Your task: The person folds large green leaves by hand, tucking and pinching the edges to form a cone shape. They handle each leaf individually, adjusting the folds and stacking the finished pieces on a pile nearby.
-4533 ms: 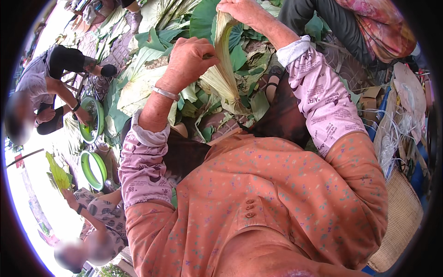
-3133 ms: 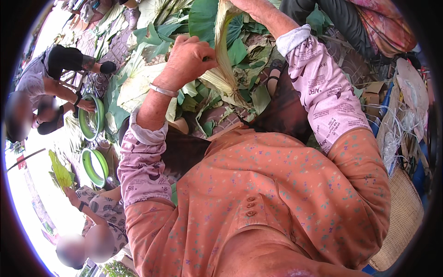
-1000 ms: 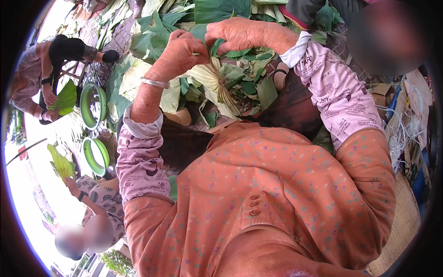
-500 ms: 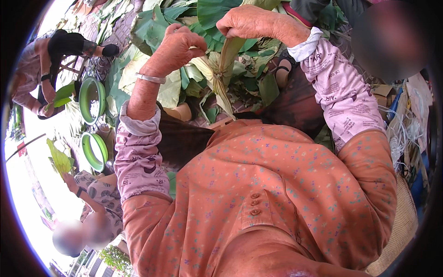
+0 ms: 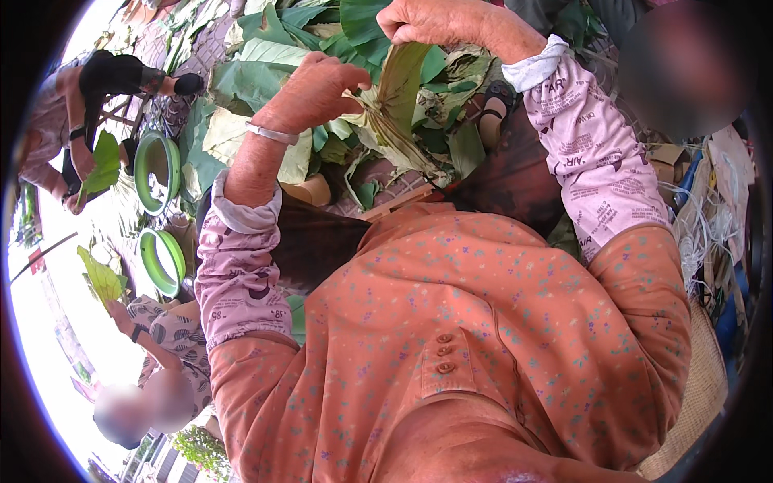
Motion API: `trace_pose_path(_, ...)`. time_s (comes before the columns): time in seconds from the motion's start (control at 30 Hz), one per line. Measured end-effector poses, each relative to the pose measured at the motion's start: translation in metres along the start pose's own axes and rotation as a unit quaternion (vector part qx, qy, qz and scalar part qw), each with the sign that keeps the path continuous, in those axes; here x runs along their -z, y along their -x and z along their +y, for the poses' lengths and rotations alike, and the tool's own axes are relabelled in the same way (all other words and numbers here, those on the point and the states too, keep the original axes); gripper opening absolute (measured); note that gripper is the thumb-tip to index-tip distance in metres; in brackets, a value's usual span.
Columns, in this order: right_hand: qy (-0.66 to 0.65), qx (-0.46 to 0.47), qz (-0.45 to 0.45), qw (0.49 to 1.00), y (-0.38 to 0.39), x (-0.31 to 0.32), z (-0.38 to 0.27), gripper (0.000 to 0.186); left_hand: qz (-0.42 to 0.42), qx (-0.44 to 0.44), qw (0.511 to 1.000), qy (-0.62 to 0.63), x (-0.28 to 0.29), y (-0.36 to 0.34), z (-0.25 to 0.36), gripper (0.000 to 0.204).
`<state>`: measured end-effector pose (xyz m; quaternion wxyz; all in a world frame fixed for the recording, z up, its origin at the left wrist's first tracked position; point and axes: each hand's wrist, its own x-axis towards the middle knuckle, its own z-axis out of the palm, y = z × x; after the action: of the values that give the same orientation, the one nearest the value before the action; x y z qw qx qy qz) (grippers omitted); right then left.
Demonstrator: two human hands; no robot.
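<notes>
My right hand (image 5: 435, 22) is closed in a pinch on the upper edge of a wilted yellow-green lotus leaf (image 5: 396, 80). From there the leaf hangs down, its veins gathering at a pale centre and its lower part folded towards my lap. Just left of it is my left hand (image 5: 318, 88), with a bracelet on the wrist. Its thumb and forefinger are curved and apart beside the leaf's left edge; the other fingers are partly hidden behind the hand. Green and pale lotus leaves (image 5: 258, 84) lie spread beyond both hands.
Two green round-rimmed containers (image 5: 157, 173) stand at the left. Nearby, one person holds a green leaf (image 5: 105, 161) and another a yellowish leaf (image 5: 101, 278). White plastic strands (image 5: 700, 233) hang at the right, near a woven mat (image 5: 696, 386). Another person is at the upper right.
My right hand has risen slightly with the leaf, which now spreads wider. My left hand has shifted right and down, its thumb and forefinger further apart.
</notes>
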<state>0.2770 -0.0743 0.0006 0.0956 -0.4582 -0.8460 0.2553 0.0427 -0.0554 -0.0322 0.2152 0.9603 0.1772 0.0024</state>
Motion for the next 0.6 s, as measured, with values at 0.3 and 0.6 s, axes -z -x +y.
trace_pose_path(0.3,0.026,0.016,0.03,0.999,0.006,0.008,0.003,0.013,0.018,-0.03,0.998,-0.045,-0.018,-0.008,-0.004,0.009)
trace_pose_path(0.6,-0.03,0.037,-0.002,0.999,-0.017,-0.063,0.0,0.045,0.022,-0.036,0.999,-0.033,-0.012,-0.003,-0.01,0.005)
